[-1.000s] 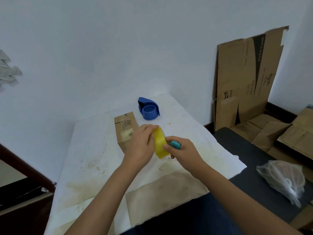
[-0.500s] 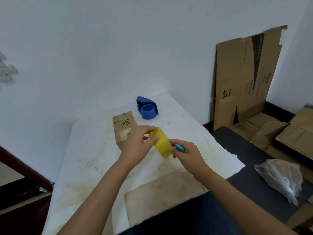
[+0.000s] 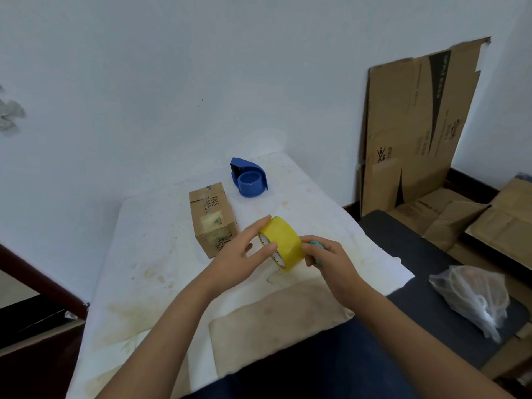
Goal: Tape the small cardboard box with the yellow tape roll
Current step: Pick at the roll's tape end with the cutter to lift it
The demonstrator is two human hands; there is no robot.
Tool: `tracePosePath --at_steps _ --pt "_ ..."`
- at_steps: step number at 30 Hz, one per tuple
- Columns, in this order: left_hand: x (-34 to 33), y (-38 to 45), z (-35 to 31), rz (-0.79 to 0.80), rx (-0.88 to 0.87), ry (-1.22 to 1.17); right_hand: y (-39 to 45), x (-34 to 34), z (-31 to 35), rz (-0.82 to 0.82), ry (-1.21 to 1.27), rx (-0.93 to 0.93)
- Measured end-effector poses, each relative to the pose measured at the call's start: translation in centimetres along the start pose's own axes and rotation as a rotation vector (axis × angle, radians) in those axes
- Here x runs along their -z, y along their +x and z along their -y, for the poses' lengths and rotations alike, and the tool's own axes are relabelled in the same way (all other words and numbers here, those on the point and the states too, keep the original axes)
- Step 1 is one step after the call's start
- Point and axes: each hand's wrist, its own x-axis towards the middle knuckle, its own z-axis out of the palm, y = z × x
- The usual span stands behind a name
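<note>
We had the yellow tape roll [image 3: 283,244] held up off the table [image 3: 138,254] between both hands, a bit in front of us and just to the right of the small cardboard box [image 3: 213,218]. Our left hand [image 3: 239,256] was on the roll's left side, one finger laid over the top edge and another pressed against the open face where the core shows, the other fingers spread loose. Our right hand [image 3: 328,259] pinched the roll's right edge with thumb and fingertips, and it also had some small teal thing [image 3: 316,245] tucked in the same hand; couldn't make out what it was.

The box sat flat on the stained white cover, flaps closed, old patches of tape on its top, not touching the roll or either hand. Behind it, near the wall, was a blue tape dispenser [image 3: 249,178], apart from the box. Off to the right were flattened cartons [image 3: 414,125] leaning on the wall, and a clear plastic bag [image 3: 472,295] on the dark surface.
</note>
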Motion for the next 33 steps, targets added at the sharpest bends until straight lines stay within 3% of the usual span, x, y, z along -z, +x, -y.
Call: tracePosePath --at_steps 3,6,10,12,24,30,33 --pt "0.1 0.0 0.6 -0.054 -0.012 0.009 0.0 0.3 0.4 0.065 0.017 -0.007" --pt "-0.3 0.2 1.0 -0.247 -0.075 0.272 0.1 -0.3 1.6 0.142 -0.157 -0.06" --pt "-1.2 0.1 0.2 -0.213 -0.175 0.778 0.1 -1.8 2.7 0.204 -0.247 -0.153" --pt "-1.3 0.2 -0.3 -0.223 -0.127 0.875 0.1 -2.5 2.6 0.192 -0.299 -0.169" --pt "-0.2 0.9 0.1 -0.421 0.041 0.489 0.0 -3.1 2.7 0.173 -0.073 -0.216" --pt "0.0 0.9 0.6 -0.42 0.072 0.415 -0.2 -2.8 2.6 0.212 -0.053 -0.213" --pt "-0.1 0.6 0.3 -0.424 0.047 0.499 -0.1 -3.1 2.9 0.182 -0.074 -0.254"
